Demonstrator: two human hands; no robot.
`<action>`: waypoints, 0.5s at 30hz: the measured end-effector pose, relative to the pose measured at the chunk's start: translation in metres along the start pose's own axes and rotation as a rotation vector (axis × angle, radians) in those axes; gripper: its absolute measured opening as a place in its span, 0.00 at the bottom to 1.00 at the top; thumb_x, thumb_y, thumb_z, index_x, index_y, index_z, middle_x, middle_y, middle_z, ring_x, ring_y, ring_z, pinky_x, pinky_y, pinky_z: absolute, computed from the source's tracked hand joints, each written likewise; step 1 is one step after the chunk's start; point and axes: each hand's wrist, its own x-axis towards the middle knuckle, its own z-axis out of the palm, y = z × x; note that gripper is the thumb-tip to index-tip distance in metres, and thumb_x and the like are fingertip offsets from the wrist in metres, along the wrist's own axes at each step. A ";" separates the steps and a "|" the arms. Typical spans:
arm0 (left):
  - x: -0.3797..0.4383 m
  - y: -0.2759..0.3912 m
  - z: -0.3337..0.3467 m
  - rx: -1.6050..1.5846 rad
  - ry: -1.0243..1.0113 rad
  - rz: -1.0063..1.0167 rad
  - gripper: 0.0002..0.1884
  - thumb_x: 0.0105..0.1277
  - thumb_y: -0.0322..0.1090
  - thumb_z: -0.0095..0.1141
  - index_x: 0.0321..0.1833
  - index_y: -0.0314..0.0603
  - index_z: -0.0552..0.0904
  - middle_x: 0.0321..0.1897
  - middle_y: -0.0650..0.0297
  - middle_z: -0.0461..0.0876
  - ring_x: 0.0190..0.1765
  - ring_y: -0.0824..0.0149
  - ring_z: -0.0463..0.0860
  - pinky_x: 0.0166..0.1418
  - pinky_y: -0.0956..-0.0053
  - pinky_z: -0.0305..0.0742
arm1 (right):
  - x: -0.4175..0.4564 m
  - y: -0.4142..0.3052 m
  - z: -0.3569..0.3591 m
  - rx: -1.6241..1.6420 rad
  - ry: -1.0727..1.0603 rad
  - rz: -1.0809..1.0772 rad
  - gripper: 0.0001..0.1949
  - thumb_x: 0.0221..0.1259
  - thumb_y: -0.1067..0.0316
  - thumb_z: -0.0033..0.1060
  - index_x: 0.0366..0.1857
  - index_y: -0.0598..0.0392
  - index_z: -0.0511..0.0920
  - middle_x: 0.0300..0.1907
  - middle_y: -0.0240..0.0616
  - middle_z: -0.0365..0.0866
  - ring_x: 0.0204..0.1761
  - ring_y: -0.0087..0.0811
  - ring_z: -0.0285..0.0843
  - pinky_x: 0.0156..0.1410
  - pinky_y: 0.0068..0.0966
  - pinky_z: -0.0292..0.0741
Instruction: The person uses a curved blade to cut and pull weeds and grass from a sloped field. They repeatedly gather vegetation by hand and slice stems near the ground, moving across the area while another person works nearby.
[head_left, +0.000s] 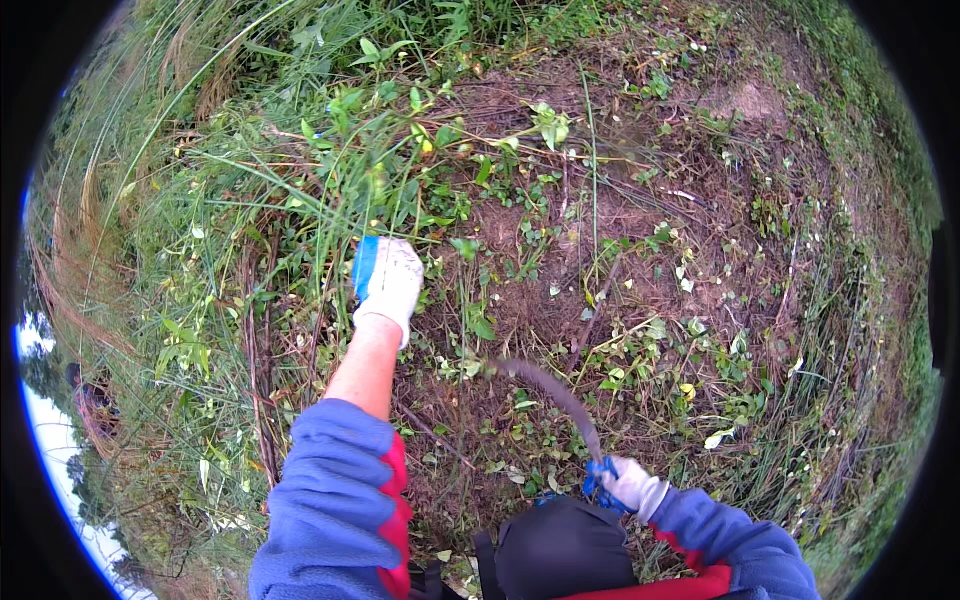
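Observation:
My left hand (388, 281), in a white and blue work glove, reaches forward among green grass stems (322, 214); its fingers are hidden, and whether it grips the stems cannot be told. My right hand (619, 484), gloved the same way, is closed around the handle of a sickle, low and right of the middle. The curved dark sickle blade (559, 394) points up and left, above low leafy weeds, apart from my left hand. Both sleeves are blue with red.
Tall grass (97, 217) stands on the left. Cut stalks (832, 360) lie in a band at right. Brown soil with litter (540, 300) and a thin stick (596, 311) lie in the middle. Another person (97, 405) is at the far left edge, partly behind grass.

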 end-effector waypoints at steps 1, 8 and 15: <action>0.000 -0.002 0.002 -0.159 0.088 0.005 0.13 0.59 0.30 0.44 0.44 0.36 0.77 0.39 0.56 0.78 0.44 0.61 0.77 0.47 0.66 0.68 | 0.004 -0.006 -0.007 0.103 0.069 0.035 0.11 0.60 0.60 0.47 0.39 0.54 0.74 0.28 0.39 0.79 0.24 0.31 0.77 0.31 0.26 0.75; 0.014 0.005 -0.032 -0.175 0.261 0.235 0.20 0.61 0.34 0.40 0.58 0.43 0.70 0.63 0.52 0.61 0.63 0.52 0.63 0.63 0.62 0.60 | 0.148 -0.117 -0.047 0.801 0.097 0.017 0.15 0.65 0.52 0.43 0.32 0.54 0.66 0.15 0.32 0.64 0.12 0.25 0.59 0.13 0.25 0.60; 0.067 0.009 -0.080 0.065 0.249 0.189 0.25 0.63 0.34 0.40 0.65 0.55 0.62 0.71 0.60 0.44 0.70 0.54 0.50 0.60 0.60 0.61 | 0.159 -0.123 -0.047 0.728 0.087 -0.039 0.13 0.66 0.55 0.41 0.31 0.54 0.64 0.17 0.35 0.65 0.12 0.28 0.59 0.15 0.28 0.60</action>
